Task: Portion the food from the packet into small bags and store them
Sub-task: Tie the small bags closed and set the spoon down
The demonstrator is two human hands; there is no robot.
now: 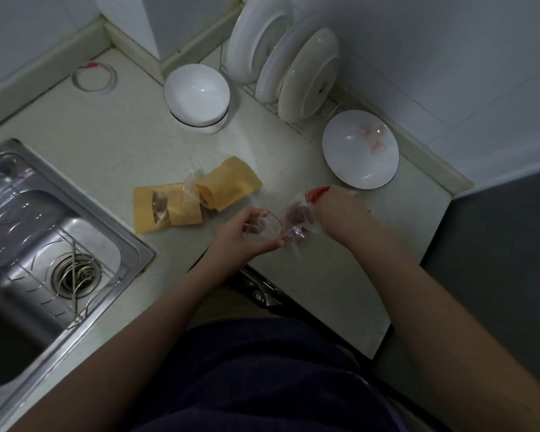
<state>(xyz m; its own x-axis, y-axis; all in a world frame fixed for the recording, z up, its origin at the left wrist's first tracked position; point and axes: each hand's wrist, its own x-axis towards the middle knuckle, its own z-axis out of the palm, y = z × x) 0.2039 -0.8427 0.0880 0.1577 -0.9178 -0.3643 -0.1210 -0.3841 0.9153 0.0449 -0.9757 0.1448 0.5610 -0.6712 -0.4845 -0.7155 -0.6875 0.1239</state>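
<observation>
No text, label, brand or number can be read anywhere; the yellow packets (169, 210) and clear bags (296, 222) may carry print, but the view is too blurred to tell.

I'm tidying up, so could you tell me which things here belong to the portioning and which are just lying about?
In use: small clear bag with red seal, in left hand; clear packet of dark food pieces, in right hand; yellow paper window pouches.
Lying about: stacked white bowls; racked white plates; steel sink.
</observation>
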